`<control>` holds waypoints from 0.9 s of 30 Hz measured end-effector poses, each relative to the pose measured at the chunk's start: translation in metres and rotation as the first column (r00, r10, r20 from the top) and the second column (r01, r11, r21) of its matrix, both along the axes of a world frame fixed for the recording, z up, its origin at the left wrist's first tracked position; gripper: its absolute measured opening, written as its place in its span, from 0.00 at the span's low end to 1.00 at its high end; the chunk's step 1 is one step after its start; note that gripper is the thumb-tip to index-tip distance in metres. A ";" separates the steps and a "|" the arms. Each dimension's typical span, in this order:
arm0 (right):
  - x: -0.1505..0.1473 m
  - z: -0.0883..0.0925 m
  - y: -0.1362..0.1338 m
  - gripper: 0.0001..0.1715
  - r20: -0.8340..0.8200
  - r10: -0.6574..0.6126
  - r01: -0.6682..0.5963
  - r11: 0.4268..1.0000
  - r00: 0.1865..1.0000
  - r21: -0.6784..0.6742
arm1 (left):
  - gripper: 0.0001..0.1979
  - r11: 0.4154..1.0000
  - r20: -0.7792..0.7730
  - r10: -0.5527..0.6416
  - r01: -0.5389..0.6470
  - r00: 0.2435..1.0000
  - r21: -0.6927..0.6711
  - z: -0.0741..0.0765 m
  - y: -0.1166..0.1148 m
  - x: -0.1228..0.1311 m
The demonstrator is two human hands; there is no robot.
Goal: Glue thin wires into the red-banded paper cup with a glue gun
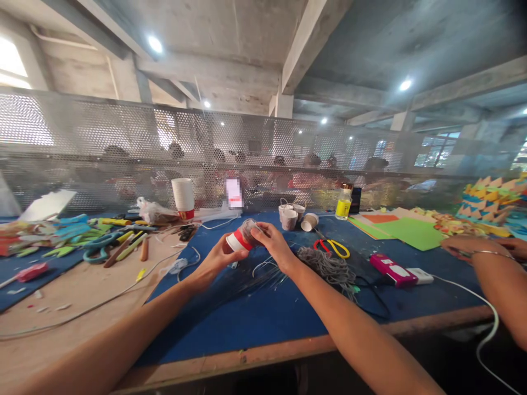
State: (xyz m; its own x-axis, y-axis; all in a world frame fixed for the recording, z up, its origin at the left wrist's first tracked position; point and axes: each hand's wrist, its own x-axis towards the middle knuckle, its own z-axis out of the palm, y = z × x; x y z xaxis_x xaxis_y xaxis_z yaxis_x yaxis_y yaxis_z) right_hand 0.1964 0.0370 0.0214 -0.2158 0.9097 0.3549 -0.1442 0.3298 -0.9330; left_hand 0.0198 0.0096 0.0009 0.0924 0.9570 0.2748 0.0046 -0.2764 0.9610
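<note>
Red-and-white paper cup (236,242), grey covering at one end, held up over the blue mat (206,329), tilted, grey end toward the upper right. Left hand (221,261): fingers and thumb curled round the white end, closed on it. Right hand (272,244): thumb and fingertips pinching at the grey end; whether a loose strand sits between the tips, cannot tell.

Step, as judged: laying and smoothing grey yarn against the cup wall.

Notes on method. Left grip: firm enough to stop slip, light enough not to dent; a paper wall would likely give under a hard squeeze. Best kept clear of the grey part. Right: light, even tension, each turn pressed flat beside its neighbour. Better to roll the cup in small steps than to bend the right wrist round it.

Hazards: yarn pile (325,271), tangled, just beside the right forearm; free one strand before pulling. Scissors (347,249) lie just behind the pile, handy for a trim. Small cups (288,217) stand beyond the hands; surface detail too small to judge.
</note>
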 end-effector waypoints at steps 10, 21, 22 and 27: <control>0.013 0.003 0.007 0.27 0.071 -0.029 0.026 0.999 0.997 0.036 | 0.27 0.993 0.022 -0.120 0.119 0.993 0.009 0.015 -0.015 -0.009; 0.020 0.009 0.003 0.16 0.216 0.005 -0.055 0.973 0.976 0.224 | 0.23 0.989 0.057 -0.151 0.151 0.987 -0.002 0.013 -0.012 -0.010; 0.020 0.008 0.004 0.16 0.220 -0.007 -0.042 0.975 0.976 0.220 | 0.22 0.986 0.073 -0.167 0.169 0.983 -0.010 0.013 -0.012 -0.010; 0.020 0.005 0.005 0.12 0.251 -0.020 -0.037 0.974 0.968 0.222 | 0.18 0.980 0.128 -0.186 0.192 0.974 -0.042 0.014 -0.013 -0.012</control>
State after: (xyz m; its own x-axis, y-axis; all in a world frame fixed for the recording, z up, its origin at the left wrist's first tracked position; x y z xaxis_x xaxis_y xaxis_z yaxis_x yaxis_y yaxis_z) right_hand 0.2159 0.0422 0.0261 -0.3313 0.8111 0.4820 0.0809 0.5334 -0.8420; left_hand 0.0079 -0.0034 0.0150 0.2417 0.9392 0.2440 -0.1622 -0.2088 0.9644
